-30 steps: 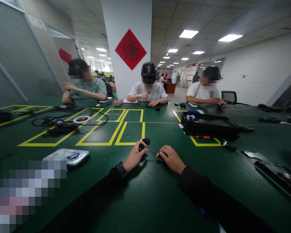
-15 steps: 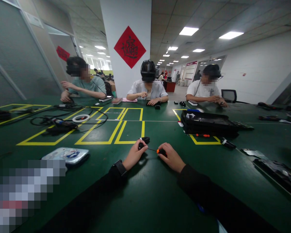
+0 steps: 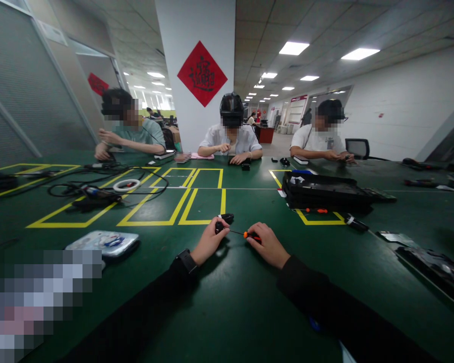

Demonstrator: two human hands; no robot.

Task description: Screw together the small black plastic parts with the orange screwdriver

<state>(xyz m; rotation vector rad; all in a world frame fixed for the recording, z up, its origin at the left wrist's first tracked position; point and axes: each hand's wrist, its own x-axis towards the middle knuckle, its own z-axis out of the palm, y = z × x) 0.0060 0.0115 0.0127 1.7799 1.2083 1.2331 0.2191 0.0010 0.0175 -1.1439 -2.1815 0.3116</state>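
Just in front of me over the green table point(image 3: 227, 297), my right hand point(image 3: 268, 243) is closed around the orange-and-black handle of a screwdriver point(image 3: 250, 235). Its thin shaft points left, and the tip meets or nearly meets a small black part point(image 3: 219, 227). That part is pinched in the fingers of my left hand point(image 3: 208, 242); what kind it is I cannot make out. Right behind my left fingertips lies another black piece point(image 3: 227, 218) with a white label. Whether the tip sits in a screw is too small to tell.
Black trays point(image 3: 325, 191) are stacked at the right, with an orange screwdriver point(image 3: 320, 210) before them. An opened device point(image 3: 435, 272) lies at far right. On the left are a phone point(image 3: 104, 242), tangled cables point(image 3: 91, 194) and a tape roll point(image 3: 126, 185). Several people sit opposite.
The screwdriver handle has turned slightly in my right fingers, showing more orange. Both hands stay in nearly the same place. At the far left, a person's raised hand has shifted a little.
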